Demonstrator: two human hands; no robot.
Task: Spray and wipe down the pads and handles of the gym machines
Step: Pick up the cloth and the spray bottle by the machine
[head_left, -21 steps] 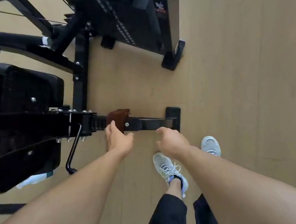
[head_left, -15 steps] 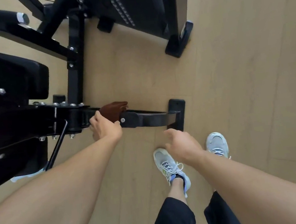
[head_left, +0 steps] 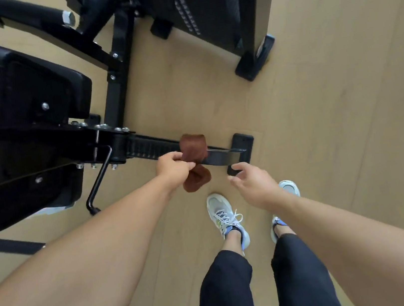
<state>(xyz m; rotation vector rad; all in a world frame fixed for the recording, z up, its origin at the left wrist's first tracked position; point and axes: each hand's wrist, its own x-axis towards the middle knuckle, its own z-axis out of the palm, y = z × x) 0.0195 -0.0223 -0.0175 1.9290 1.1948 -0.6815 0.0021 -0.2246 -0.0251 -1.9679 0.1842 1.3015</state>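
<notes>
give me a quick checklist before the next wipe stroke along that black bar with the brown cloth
1. Cloth on the bar: ok. The brown cloth is draped over the black bar, one end hanging below.
2. Grip on the cloth: ok. The left hand pinches it beside the bar.
3. Other hand clear: ok. The right hand is open, holding nothing, near the bar's foot.
4. Ribbed section reached: not ok, the cloth sits to its right.
5. Cloth damp with spray: cannot tell.
6. Feet clear: ok. Both shoes stand back from the frame.
</notes>
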